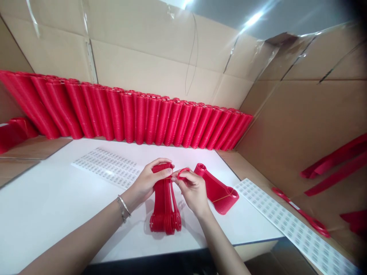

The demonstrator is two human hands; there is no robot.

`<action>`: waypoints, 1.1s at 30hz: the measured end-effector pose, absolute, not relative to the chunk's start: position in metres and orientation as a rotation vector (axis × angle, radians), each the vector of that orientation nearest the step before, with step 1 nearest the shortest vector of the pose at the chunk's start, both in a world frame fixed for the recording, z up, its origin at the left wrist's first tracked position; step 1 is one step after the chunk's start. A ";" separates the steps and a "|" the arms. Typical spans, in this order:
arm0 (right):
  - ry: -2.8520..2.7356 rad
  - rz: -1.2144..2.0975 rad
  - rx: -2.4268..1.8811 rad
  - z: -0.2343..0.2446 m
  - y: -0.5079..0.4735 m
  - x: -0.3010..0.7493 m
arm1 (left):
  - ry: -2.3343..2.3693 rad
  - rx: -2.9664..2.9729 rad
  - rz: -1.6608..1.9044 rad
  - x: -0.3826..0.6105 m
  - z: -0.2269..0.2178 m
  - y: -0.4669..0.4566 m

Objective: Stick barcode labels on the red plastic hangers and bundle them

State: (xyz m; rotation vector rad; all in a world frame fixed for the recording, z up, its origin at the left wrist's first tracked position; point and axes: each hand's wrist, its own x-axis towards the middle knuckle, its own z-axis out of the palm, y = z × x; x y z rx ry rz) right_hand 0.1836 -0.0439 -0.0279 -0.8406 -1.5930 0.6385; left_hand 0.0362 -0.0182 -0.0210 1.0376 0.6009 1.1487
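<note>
A stack of thin red plastic pieces with ringed ends (163, 206) stands on edge on the white table. My left hand (149, 177) is wrapped round its far end, thumb across the top. Close by on the right, my right hand (192, 187) is closed in a pinch, with a red ring-shaped end (182, 173) showing between its fingers. A thin yellowish band crosses the stack near my fingertips. To the right lies a second red stack (219, 191) with a yellowish band round it.
Many red stacks (140, 118) stand in a row against the cardboard wall (143, 65). Sticker sheets lie on the left (106, 166) and along the right edge (286, 217). A single red piece (301, 212) and red strips (335, 160) are at the far right.
</note>
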 end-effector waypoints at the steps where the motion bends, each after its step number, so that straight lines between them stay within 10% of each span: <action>1: -1.638 0.593 -0.834 -0.026 -0.044 0.185 | 0.599 1.043 1.146 0.036 -0.020 -0.019; 17: -1.498 0.980 -0.767 -0.011 -0.043 0.183 | 0.365 1.389 0.441 0.018 -0.005 -0.024; 33: -1.763 0.924 -1.271 -0.007 -0.112 0.193 | 0.429 1.467 0.724 0.016 0.005 -0.024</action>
